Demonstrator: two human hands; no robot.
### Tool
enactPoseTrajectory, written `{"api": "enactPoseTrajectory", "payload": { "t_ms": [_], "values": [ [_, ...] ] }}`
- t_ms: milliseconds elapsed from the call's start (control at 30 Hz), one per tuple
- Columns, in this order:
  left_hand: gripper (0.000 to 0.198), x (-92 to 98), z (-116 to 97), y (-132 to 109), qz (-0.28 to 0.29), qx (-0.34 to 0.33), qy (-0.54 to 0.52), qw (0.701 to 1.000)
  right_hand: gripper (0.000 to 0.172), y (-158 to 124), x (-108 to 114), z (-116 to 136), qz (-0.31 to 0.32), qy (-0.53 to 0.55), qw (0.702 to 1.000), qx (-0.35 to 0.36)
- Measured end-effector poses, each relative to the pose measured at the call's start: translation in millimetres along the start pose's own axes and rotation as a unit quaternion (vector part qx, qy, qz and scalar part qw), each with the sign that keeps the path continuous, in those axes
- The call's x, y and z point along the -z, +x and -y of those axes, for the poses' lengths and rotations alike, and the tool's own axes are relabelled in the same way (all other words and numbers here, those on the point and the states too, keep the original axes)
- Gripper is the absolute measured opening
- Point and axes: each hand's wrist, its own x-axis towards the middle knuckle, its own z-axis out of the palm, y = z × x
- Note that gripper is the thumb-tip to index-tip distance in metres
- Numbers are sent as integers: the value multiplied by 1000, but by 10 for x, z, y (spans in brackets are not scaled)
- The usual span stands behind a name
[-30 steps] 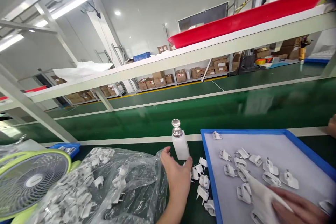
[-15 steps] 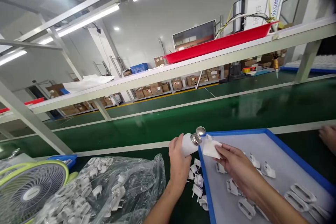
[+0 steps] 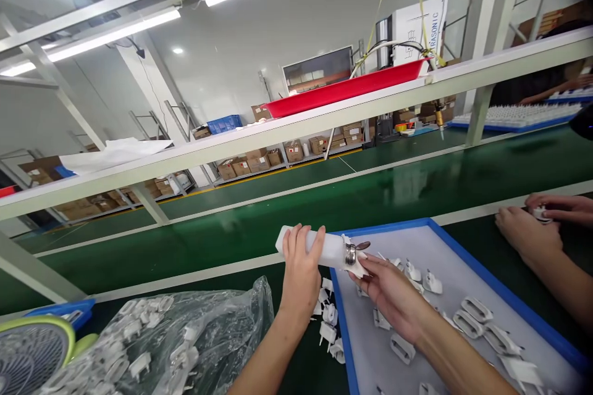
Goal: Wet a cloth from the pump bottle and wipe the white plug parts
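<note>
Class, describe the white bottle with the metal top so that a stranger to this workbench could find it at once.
Start at the blue-rimmed tray of white plug parts on the green bench. At its near-left corner, the left hand holds a white bottle tipped on its side, its metal top pressed into a white cloth in the right hand. It is the only bottle there.

My left hand (image 3: 301, 271) held the bottle (image 3: 319, 247) sideways, just left of the tray's (image 3: 486, 287) far-left corner. My right hand (image 3: 386, 290) was over the tray, at the bottle's cap. Loose plugs (image 3: 327, 321) lay between bag (image 3: 185, 339) and tray. Fan (image 3: 32, 352) near left. A co-worker's hands (image 3: 528, 228) were right of the tray.
</note>
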Motion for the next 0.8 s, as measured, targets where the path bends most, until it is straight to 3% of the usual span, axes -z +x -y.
{"api": "enactPoseTrajectory", "payload": {
  "t_ms": [567, 800],
  "values": [
    [84, 75, 11, 63, 4, -47, 78, 996, 17, 1, -10, -21, 15, 23, 1000, -11],
    [83, 107, 23, 74, 10, -71, 91, 993, 11, 51, 46, -106, 36, 11, 999, 1]
  ]
}}
